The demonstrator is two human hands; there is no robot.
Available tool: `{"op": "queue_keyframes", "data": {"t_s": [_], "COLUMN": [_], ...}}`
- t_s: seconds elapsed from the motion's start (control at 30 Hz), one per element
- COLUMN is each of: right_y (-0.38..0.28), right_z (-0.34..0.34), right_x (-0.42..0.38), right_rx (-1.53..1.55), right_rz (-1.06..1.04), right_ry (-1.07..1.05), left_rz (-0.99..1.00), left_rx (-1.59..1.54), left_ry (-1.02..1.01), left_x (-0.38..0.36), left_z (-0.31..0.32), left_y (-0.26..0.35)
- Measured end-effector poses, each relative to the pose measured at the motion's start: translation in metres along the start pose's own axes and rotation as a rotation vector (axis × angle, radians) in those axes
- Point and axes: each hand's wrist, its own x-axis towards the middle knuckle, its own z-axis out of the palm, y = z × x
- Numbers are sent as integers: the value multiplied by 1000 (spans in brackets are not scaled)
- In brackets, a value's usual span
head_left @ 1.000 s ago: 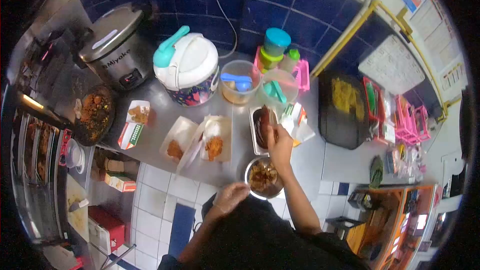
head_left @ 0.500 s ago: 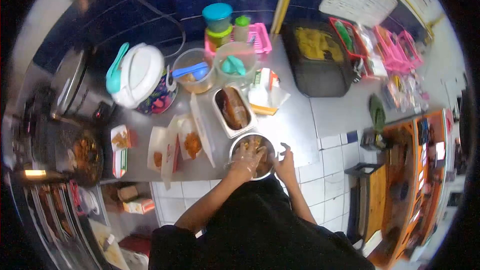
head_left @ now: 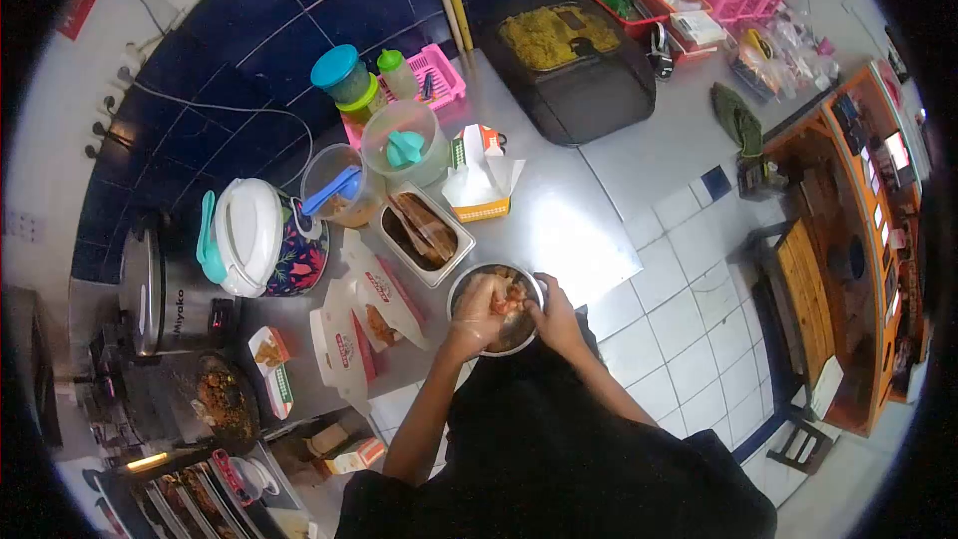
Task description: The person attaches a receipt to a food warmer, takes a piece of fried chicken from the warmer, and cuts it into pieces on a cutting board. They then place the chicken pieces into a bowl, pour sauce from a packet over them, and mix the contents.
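A round metal bowl (head_left: 456,291) stands at the counter's front edge, close to my body. My left hand (head_left: 479,314), in a clear plastic glove, is inside it with fingers curled round some reddish-brown food pieces (head_left: 513,297); their exact kind I cannot make out. At the bowl's right side my right hand (head_left: 557,314) grips the rim. Just behind the bowl is a rectangular metal container (head_left: 461,258) of dark sauce with tongs (head_left: 424,226) lying across it. Two opened takeaway boxes (head_left: 384,294) are to the left, with a piece of fried food in one.
Two clear tubs (head_left: 427,145) with scoops, a paper-lined box (head_left: 481,202) and a white-lidded flowered container (head_left: 257,240) stand behind. A pan (head_left: 225,399) of food is at left. A dark lidded container (head_left: 589,95) with yellow food sits at the back; orange shelves (head_left: 848,339) stand at right.
My right hand, apart from the bowl before, now grips its rim. My left fingers, spread over the food earlier, are now curled round some of it. The view has turned and shifted right.
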Motion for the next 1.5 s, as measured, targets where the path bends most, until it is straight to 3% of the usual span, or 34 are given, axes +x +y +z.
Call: {"op": "queue_keyframes", "data": {"t_s": [0.07,0.17,0.23,0.3,0.37,0.4,0.5,0.57,0.7,0.77,0.9,0.97,1.03,1.1,1.17,1.3,1.4,1.47,1.5], "right_y": [0,0,-4,-6,-9,-11,-10,-10,11,-8,18,38,56,58,54,54,52,54,55], "right_z": [0,0,-3,-5,-7,-8,-10,-14,-15,-36,-29,-20,-16,-17,-18,-17,-16,-13,-13], "right_x": [1,2,3,3,4,5,4,3,6,14,33,43,49,52,53,54,53,53,53], "right_rx": [9,39,129,127,123,119,122,128,270,480,327,298,-6,23,58,79,65,51,50], "right_rz": [41,77,152,193,228,221,204,201,215,397,242,208,-129,-83,-32,90,97,96,83], "right_ry": [-28,-30,-111,-119,-128,-118,-94,-81,-42,-96,66,125,303,322,332,344,357,366,371], "left_rz": [26,197,228,139,-164,-163,-67,116,147,172,87,-264,-297,-327,-146,18,107,338,334], "left_rx": [-50,161,516,470,449,449,453,188,190,372,564,507,506,509,433,252,313,655,655], "left_ry": [-42,-33,-18,-69,-297,-296,-229,-145,-92,67,-114,-238,-207,-190,-46,-30,11,-38,-38], "left_x": [-4,-17,-19,-9,2,2,2,-3,-7,-10,0,11,17,15,4,4,1,2,5], "left_z": [-6,2,13,16,17,17,16,9,3,5,15,15,13,11,6,2,3,5,4], "left_y": [8,13,10,13,14,14,5,-6,5,22,18,24,9,-5,-14,-19,2,12,16]}}
